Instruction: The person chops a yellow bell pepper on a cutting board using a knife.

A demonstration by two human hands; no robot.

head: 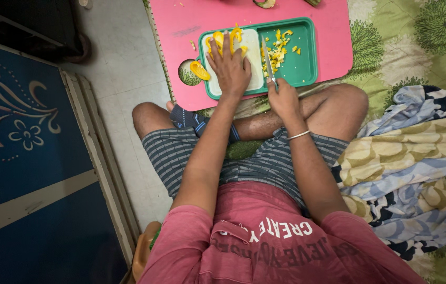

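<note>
Two hands were busy over a green tray (307, 52) that sat on a pink lap table (333, 31), with the person cross-legged on the floor behind it. The left hand (231, 66) was laid flat, fingers spread, pressing down on some yellow bell pepper strips (218, 38) on the white cutting board (254, 58) in the tray's left half. The right hand (282, 97) was closed around a knife (268, 60), blade pointing away along the board's right edge. Progress looked like roughly the halfway mark: a pile of small diced pepper bits (278, 48) already lay in the tray's right half, while the strips under the left hand were still long and uncut, and one curved pepper piece (199, 70) sat off the tray by the table's round cutout. A rumpled patterned blanket (412, 158) lay to the person's right.
</note>
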